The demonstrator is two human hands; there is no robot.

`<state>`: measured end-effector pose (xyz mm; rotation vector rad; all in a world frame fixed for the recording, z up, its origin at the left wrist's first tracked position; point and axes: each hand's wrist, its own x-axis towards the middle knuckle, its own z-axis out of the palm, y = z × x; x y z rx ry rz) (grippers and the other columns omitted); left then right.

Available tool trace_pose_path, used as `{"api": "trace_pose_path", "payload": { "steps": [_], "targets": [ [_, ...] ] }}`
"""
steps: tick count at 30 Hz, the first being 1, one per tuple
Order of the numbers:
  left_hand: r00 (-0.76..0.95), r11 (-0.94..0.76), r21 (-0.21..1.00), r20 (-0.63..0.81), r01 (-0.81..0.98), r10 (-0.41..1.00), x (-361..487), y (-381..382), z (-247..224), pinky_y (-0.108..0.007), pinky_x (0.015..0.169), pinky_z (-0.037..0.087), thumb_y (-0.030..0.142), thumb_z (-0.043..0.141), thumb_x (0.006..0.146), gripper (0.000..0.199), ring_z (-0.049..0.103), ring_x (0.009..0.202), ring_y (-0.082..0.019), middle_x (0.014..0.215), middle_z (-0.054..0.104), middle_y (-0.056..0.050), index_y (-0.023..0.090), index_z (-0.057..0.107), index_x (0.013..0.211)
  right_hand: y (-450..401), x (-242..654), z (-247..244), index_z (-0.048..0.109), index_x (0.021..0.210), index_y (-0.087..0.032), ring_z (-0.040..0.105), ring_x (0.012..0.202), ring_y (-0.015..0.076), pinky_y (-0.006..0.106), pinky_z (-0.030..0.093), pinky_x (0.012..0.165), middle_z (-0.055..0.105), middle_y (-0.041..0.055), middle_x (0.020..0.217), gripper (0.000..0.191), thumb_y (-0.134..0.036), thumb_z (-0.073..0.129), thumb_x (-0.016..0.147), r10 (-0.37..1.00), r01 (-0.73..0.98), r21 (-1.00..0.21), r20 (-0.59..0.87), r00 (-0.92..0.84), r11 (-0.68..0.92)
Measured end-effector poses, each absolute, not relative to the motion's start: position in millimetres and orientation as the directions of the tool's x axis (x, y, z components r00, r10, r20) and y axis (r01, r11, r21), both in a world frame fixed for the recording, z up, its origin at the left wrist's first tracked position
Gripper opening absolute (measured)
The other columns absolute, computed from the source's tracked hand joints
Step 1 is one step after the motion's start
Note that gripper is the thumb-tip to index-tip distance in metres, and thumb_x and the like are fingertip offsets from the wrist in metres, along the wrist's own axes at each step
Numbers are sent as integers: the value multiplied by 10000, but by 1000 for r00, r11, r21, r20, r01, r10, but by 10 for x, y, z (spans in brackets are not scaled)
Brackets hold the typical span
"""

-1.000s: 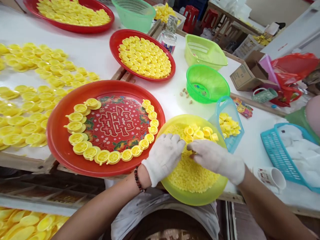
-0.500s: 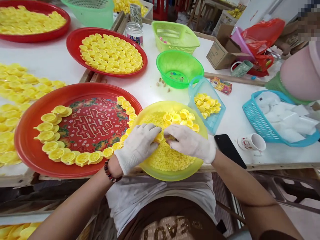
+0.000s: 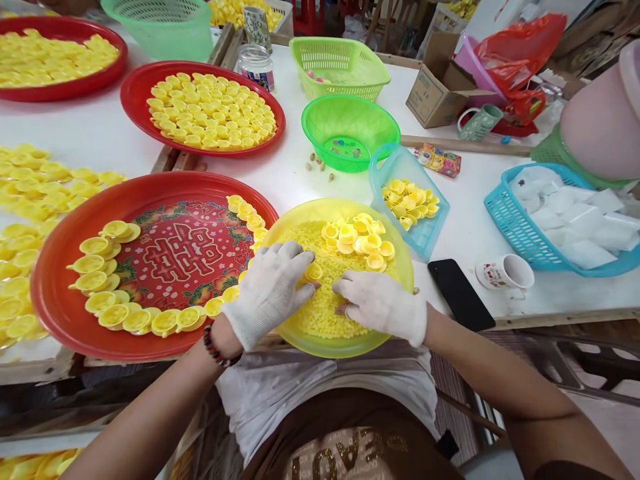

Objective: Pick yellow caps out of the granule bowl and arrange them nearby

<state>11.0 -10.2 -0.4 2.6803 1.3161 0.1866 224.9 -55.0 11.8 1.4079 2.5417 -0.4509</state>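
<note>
A translucent yellow basin (image 3: pixel 340 348) in front of me holds small yellow pellets (image 3: pixel 333 320) and a heap of yellow cups (image 3: pixel 363 233). Over its left side my left hand (image 3: pixel 275 287), in a white glove, holds a small yellow cup (image 3: pixel 314 271) at its fingertips. My right hand (image 3: pixel 377 303), also gloved, rests with curled fingers at the pellets; whether its fingertips hold anything is hidden. Left of the basin, a large red tray (image 3: pixel 65 313) bears yellow cups set in a curve along its inner edge, partly behind my left hand.
A blue tray (image 3: pixel 430 237) with cups and a green bowl (image 3: pixel 350 123) stand behind the basin. To the right are a black phone (image 3: pixel 460 293), a white mug (image 3: pixel 505 272) and a blue basket (image 3: pixel 525 227) of white pieces. Another red tray (image 3: pixel 135 100) lies at the back left.
My right hand has moved away from my left hand and slightly down, towards the pellets. The cup at my left hand shows more fully. The view has shifted a little.
</note>
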Motion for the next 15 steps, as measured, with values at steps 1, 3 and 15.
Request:
{"api": "trace_pose_path", "payload": {
  "steps": [1,3,15],
  "targets": [
    [613,-606,194,27,771,789,138,-79,-21,-464,881,499,339,652,860,258,622,986,-302,1097,648,-114,181,663,1063,-567,2228,107,650,1007,-153,637,846,213,324,463,711,665,88,977,211,-341,559,972,781,844,-158,-323,-535,512],
    [637,-626,279,63,728,768,145,-57,-62,-453,903,505,290,632,866,228,621,1005,-284,1115,641,-102,181,644,1066,-573,2220,113,643,1004,-159,641,855,214,322,462,712,663,80,977,205,-340,550,979,783,840,-151,-308,-541,521],
    [484,-672,538,467,509,740,-47,-82,-108,-327,930,545,254,636,892,229,662,1035,-189,1133,669,-57,195,558,1099,-9,1942,46,599,1088,-161,687,764,217,291,432,554,681,94,1011,253,-48,450,917,934,940,107,-192,-301,325]
  ]
}}
